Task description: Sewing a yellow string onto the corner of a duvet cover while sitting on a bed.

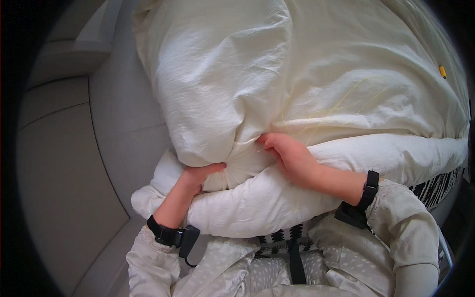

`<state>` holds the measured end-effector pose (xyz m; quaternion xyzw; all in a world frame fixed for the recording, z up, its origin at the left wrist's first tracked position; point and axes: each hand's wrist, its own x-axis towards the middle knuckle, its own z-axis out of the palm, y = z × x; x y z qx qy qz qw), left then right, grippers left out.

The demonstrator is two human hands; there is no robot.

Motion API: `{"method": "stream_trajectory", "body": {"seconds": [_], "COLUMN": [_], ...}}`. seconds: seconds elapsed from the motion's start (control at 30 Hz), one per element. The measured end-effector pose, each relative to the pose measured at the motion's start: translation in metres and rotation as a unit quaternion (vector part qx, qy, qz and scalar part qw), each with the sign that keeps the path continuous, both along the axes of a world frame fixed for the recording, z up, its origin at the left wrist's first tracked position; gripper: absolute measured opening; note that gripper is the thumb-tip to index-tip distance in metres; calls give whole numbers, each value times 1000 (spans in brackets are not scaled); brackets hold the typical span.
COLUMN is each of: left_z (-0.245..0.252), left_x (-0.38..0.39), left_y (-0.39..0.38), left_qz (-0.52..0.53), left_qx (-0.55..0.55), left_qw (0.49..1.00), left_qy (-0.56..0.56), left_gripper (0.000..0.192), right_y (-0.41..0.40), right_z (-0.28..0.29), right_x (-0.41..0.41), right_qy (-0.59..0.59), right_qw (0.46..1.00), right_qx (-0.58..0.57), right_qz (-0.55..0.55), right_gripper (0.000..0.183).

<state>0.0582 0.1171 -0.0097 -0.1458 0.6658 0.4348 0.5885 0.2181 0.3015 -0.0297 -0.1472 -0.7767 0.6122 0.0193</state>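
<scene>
A large cream cloth cover lies bunched over a thick white quilt in front of me. My left hand grips gathered cloth at the quilt's near edge, thumb on top and the other fingers hidden beneath. Creases fan out from that thumb. To its right, my right hand is closed with its fingertips pinching the cloth at a fold. A tiny pale glint shows below those fingertips, too small to identify. Loose yellow thread trails in loops across the cloth beyond my right hand.
A small yellow cylindrical object rests on the cloth at far right. Black-and-white patterned fabric shows under the quilt. Pale tiled floor and a beige panel lie to the left. Black devices are strapped to both wrists.
</scene>
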Motion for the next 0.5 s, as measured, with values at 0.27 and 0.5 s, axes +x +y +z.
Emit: {"method": "stream_trajectory", "body": {"seconds": [0.27,0.5], "left_z": [-3,-18], "left_x": [15,1], "left_y": [25,2], "left_qz": [-36,63], "left_qx": [-88,20], "left_qw": [994,984], "left_qy": [-48,-163], "left_gripper": [46,35], "right_y": [-3,13], "right_z": [2,16], "right_x": [1,0], "right_qy": [28,123], "right_qw": [999,986], "right_qx": [38,92], "right_qz": [25,63], "right_gripper": [22,13]}}
